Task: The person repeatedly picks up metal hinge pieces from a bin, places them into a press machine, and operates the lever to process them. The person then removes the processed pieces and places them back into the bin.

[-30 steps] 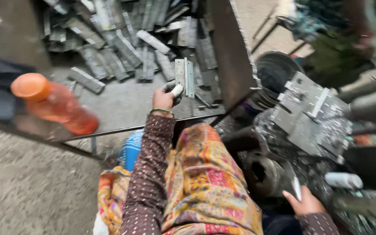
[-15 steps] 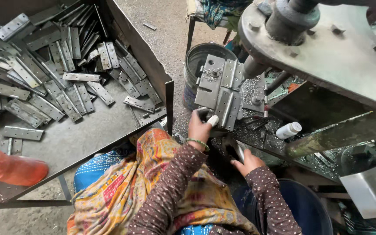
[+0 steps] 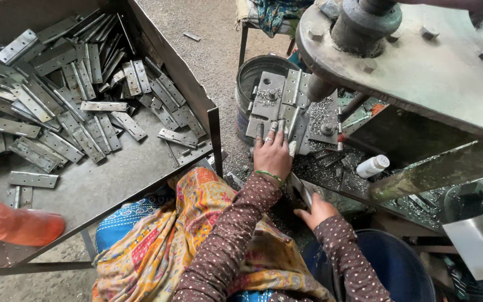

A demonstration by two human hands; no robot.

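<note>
My left hand (image 3: 272, 154) lies on the grey fixture plate (image 3: 265, 98) of a drill press, fingers pressing a metal hinge (image 3: 289, 124) against it. Lower down, under the machine table's edge, my right hand (image 3: 317, 211) is closed around a flat metal piece (image 3: 299, 190); what that piece belongs to is hidden. The press's round column and head (image 3: 364, 25) stand above the fixture. To the left, a large sheet-metal tray (image 3: 113, 184) holds several loose hinges (image 3: 74, 95).
Metal shavings (image 3: 322, 165) cover the machine bed. A small white bottle (image 3: 373, 166) lies there. A steel bucket (image 3: 252, 75) stands behind the fixture, a blue drum (image 3: 398, 268) at the lower right, and an orange bottle (image 3: 12, 223) at the tray's near-left corner.
My left hand has come from the hinge tray over to the press fixture with a hinge and now presses it down. The view has swung right, towards the machine.
</note>
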